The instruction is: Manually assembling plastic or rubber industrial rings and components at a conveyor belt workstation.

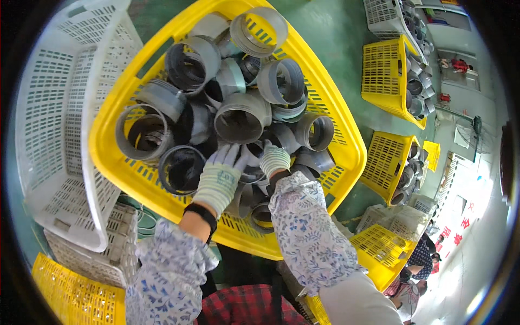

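A large yellow plastic basket (106,127) stands in front of me, heaped with grey pipe fittings (242,116), short and hollow with ringed or threaded ends. Both my hands wear pale striped work gloves and reach into its near half. My left hand (221,172) is open, its fingers stretched forward over the fittings below a large upright one. Close on its right, my right hand (274,160) has its fingers bent down at the edge of a grey pipe fitting (283,136). Its fingertips are partly hidden among the fittings.
Stacked white crates (54,184) stand at the left, above a yellow crate (81,295). Yellow baskets (382,157) full of fittings line the green floor (330,32) at the right. Several people (420,260) are at the far lower right. A fan (476,125) stands by the wall.
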Motion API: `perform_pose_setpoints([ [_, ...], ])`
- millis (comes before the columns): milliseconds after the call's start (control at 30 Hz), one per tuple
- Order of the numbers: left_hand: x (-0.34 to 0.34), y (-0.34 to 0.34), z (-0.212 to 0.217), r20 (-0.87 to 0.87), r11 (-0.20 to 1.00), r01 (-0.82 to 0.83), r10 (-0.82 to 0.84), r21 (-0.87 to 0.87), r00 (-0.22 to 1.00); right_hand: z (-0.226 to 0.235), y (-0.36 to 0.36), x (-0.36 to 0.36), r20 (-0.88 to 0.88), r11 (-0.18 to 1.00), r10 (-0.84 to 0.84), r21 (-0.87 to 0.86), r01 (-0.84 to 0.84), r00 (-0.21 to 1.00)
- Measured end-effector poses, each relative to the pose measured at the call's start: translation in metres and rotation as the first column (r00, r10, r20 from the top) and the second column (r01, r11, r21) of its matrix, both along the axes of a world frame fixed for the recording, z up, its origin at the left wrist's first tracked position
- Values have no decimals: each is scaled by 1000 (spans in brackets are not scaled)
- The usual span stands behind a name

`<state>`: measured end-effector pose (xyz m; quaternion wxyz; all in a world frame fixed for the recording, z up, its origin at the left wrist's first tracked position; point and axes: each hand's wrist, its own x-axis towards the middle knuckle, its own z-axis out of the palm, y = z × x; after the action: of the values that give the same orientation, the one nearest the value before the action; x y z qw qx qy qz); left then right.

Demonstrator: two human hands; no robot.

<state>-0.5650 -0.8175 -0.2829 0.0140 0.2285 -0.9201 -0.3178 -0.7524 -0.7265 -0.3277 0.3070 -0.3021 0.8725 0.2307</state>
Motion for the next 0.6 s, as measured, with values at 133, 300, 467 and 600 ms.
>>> perform_pose_setpoints([
  [133,-45,-2,-43,230,998,-33,42,-46,972,15,-15,-20,255,980,114,-189,-66,960],
  [300,-71,-30,-63,378,989,131,-98,-63,921,25,-12,-29,473,840,162,-527,131,866],
  [467,-58,-10,-92,271,975,168,-124,-147,955,34,-3,-33,34,673,262,-723,-157,964],
  [600,-62,12,-84,278,958,285,-283,37,918,61,-46,-73,-275,356,88,-889,-288,957],
])
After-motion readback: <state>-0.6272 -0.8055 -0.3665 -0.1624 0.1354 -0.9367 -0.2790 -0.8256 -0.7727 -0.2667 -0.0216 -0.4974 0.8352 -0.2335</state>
